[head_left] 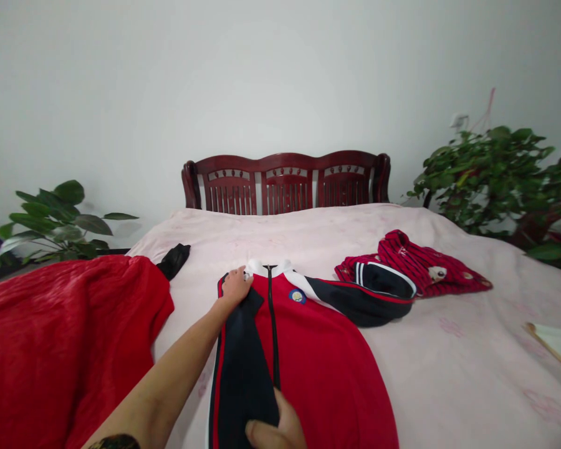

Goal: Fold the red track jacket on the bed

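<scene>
right hand (275,430) pinches smooth navy sleeve (243,362) | left hand (236,287) on white collar (258,268)

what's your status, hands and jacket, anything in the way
Left hand on shoulder of red jacket, grip unclear. Right hand pinching navy sleeve, laid down the front. Jacket zipped, flat on bed. Striped garment by other sleeve, not blocking.

A bedroom in a private home: a bed (449,324) under a pale pink sheet, backed by a carved dark-wood headboard (285,181), stands against a plain white wall (262,75). A broad-leaved houseplant (56,218) and a bushier plant (495,174) flank it; a red jacket (318,355) and a striped garment (416,265) lie on the sheet.
</scene>
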`<act>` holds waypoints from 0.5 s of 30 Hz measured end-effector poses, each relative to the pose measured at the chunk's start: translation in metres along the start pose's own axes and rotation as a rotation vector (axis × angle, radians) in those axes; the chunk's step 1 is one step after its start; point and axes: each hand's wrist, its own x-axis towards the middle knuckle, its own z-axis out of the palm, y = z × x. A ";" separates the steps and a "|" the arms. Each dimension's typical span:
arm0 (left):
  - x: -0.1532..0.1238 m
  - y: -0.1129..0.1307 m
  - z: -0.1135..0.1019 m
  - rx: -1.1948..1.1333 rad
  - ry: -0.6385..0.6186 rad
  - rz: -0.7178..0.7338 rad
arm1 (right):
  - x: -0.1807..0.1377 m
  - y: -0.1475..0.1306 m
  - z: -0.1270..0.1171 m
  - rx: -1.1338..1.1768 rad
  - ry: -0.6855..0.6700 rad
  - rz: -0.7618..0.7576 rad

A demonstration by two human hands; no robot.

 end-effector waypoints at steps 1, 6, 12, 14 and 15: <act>-0.006 -0.005 -0.004 -0.022 0.010 -0.020 | 0.000 -0.002 -0.001 -0.048 0.030 -0.017; -0.060 -0.035 -0.020 -0.135 -0.023 0.013 | -0.001 -0.001 0.020 -0.376 -0.004 -0.123; -0.121 -0.076 -0.013 -0.535 -0.205 -0.207 | 0.001 0.011 0.047 -0.590 -0.502 -0.321; -0.121 -0.089 -0.016 -0.698 -0.272 -0.294 | 0.009 0.030 0.043 -0.774 -0.465 -0.446; -0.118 -0.097 -0.022 -0.746 -0.277 -0.315 | 0.014 0.043 0.039 -0.882 -0.416 -0.528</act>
